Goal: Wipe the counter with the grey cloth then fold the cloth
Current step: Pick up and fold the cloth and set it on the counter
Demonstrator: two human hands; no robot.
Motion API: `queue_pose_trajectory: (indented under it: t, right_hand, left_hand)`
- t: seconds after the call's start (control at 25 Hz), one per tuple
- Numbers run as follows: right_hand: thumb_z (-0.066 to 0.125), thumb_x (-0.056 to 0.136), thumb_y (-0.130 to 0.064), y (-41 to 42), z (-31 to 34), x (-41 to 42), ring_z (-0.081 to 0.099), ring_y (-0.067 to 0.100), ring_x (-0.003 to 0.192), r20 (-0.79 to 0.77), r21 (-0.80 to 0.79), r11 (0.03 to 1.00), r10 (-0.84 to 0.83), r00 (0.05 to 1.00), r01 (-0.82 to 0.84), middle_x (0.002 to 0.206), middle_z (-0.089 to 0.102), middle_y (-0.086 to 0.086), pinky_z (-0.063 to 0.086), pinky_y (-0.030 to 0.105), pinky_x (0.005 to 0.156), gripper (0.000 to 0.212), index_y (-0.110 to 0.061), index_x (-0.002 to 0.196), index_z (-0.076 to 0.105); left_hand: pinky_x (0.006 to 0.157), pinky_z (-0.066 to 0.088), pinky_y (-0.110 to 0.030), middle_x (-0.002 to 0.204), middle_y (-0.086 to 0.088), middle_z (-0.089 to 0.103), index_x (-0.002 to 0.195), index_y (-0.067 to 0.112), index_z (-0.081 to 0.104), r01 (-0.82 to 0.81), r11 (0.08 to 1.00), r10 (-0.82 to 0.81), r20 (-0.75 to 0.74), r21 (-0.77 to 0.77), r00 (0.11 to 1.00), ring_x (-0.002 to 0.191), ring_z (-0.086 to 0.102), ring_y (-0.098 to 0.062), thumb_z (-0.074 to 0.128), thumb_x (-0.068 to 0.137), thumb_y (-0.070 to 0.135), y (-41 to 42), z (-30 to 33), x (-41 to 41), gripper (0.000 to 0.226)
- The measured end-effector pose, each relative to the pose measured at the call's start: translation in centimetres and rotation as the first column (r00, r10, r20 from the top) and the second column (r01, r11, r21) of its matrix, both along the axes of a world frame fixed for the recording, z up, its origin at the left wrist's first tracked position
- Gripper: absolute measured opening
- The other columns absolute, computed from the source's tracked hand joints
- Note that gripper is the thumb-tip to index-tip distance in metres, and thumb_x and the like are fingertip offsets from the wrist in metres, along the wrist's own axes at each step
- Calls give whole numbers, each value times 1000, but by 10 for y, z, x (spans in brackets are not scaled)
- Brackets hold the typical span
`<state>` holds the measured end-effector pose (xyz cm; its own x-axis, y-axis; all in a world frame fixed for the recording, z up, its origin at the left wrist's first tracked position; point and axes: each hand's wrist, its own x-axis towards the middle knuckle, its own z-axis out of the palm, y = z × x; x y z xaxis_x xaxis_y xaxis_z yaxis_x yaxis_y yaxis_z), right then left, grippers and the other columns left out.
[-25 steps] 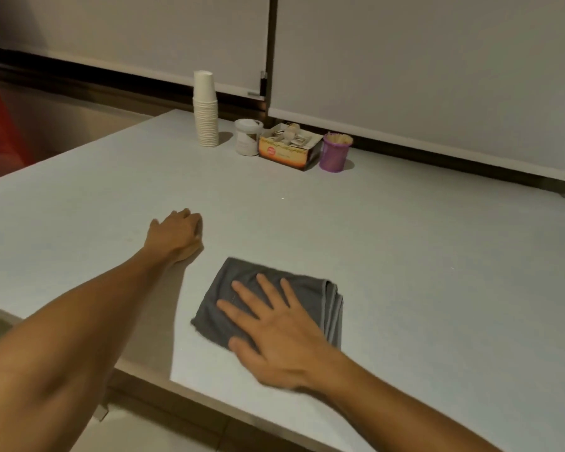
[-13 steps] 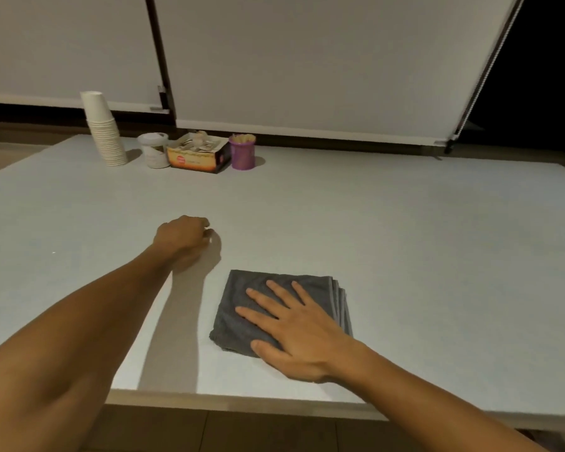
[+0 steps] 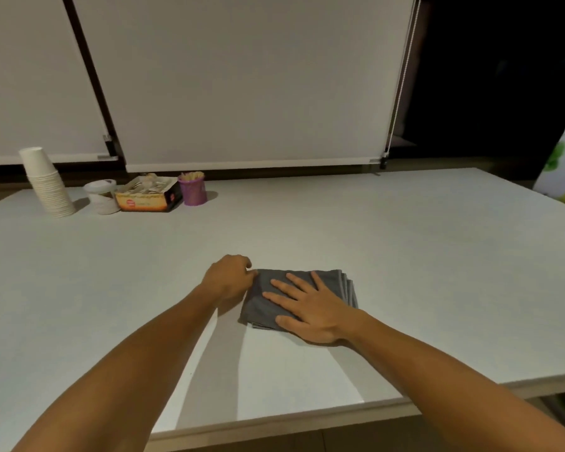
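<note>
- Left hand [image 3: 229,276] has closed in since half a second ago: then it sat curled on the bare counter [image 3: 405,256], apart from the cloth; now its fingertips touch the cloth's far-left corner.
- Grey cloth [image 3: 268,300] lies folded in a thick pad near the front middle of the counter, just back from the near edge.
- Right hand [image 3: 310,309] lies flat on the cloth, fingers spread, palm pressing down and gripping nothing.
- Left hand's fingers are curled together at the corner; whether they have pinched fabric, cannot tell.
- Key relation: the cloth sits directly under the right hand and just right of the left.
- Long axis runs roughly left to right, slightly tilted; stacked layer edges face right, the smooth fold faces left.
- Judgement: wiping looks done, folding nearly done; any further fold would carry the left corner across toward the layered edge.
- Cup stack [image 3: 46,182], box [image 3: 150,195] and purple pot [image 3: 193,189] stand well apart at the back left.
</note>
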<state>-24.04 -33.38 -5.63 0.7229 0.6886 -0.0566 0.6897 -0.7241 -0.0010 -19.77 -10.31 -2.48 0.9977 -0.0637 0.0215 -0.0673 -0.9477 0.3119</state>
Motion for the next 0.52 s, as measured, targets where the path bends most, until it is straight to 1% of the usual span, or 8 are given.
queue_pose_trajectory:
  t: [0.08, 0.12, 0.16, 0.2, 0.28, 0.36, 0.44, 0.52]
  right_hand:
    - [12, 104, -64, -3, 4, 3, -10, 22, 156, -42, -13, 1000, 19, 999, -20, 171, -6, -9, -13, 59, 121, 64, -39, 163, 2]
    - [12, 104, -64, -6, 6, 4, -11, 21, 156, -66, -5, 1000, 19, 998, -19, 171, -6, -9, -13, 57, 121, 65, -38, 163, 1]
    - [12, 105, -64, -9, 8, 4, -10, 20, 156, -83, 13, 1000, 10, 996, -9, 171, -5, -9, -13, 55, 122, 66, -36, 164, 2]
    - [13, 105, -63, -11, 9, 3, -8, 19, 157, -88, 36, 999, -5, 996, 8, 171, -3, -8, -12, 52, 123, 67, -34, 164, 3]
    - [15, 106, -62, -18, 10, 3, -5, 19, 157, -74, 73, 996, -54, 996, 60, 172, 2, -5, -10, 49, 124, 68, -29, 165, 4]
    - [16, 105, -63, -28, 11, 5, -3, 22, 157, -64, 88, 988, -123, 990, 129, 172, 3, -2, -7, 47, 125, 72, -24, 165, 4]
    - [15, 104, -65, -39, 13, 9, -3, 25, 157, -64, 88, 975, -201, 977, 206, 172, 2, 1, -6, 49, 125, 76, -22, 165, 2]
    - [14, 102, -69, -48, 13, 15, -5, 28, 157, -66, 91, 954, -281, 957, 286, 172, 1, 3, -8, 51, 124, 81, -20, 165, 1]
  left_hand:
    - [69, 48, -34, 84, -10, 67, 90, 5, 68, -47, 994, 38, -97, -102, 995, 91, 66, -30, 54, 94, 40, -16, 5, 1, 37]
    - [64, 45, -32, 76, -9, 64, 84, 4, 67, -70, 989, 51, -138, -133, 989, 85, 65, -29, 58, 92, 38, -21, 7, 1, 36]
    - [62, 43, -30, 76, -9, 64, 85, 4, 68, -92, 983, 65, -168, -159, 984, 83, 63, -28, 62, 91, 37, -24, 10, 0, 34]
    - [64, 43, -29, 82, -10, 66, 91, 4, 69, -112, 975, 77, -184, -191, 980, 84, 62, -26, 65, 89, 34, -27, 13, -1, 31]
    - [73, 45, -31, 100, -10, 65, 103, 8, 66, -134, 947, 80, -192, -292, 978, 94, 60, -25, 69, 88, 30, -30, 17, -4, 27]
    - [78, 47, -33, 111, -10, 62, 105, 14, 60, -130, 914, 52, -207, -384, 977, 102, 59, -27, 67, 89, 28, -36, 21, -11, 22]
    - [78, 46, -33, 116, -10, 60, 104, 18, 57, -114, 908, 28, -214, -403, 976, 103, 58, -27, 62, 92, 29, -43, 23, -17, 17]
    - [75, 44, -32, 116, -10, 59, 105, 19, 54, -106, 908, 21, -208, -406, 978, 101, 57, -26, 58, 94, 30, -50, 27, -21, 15]
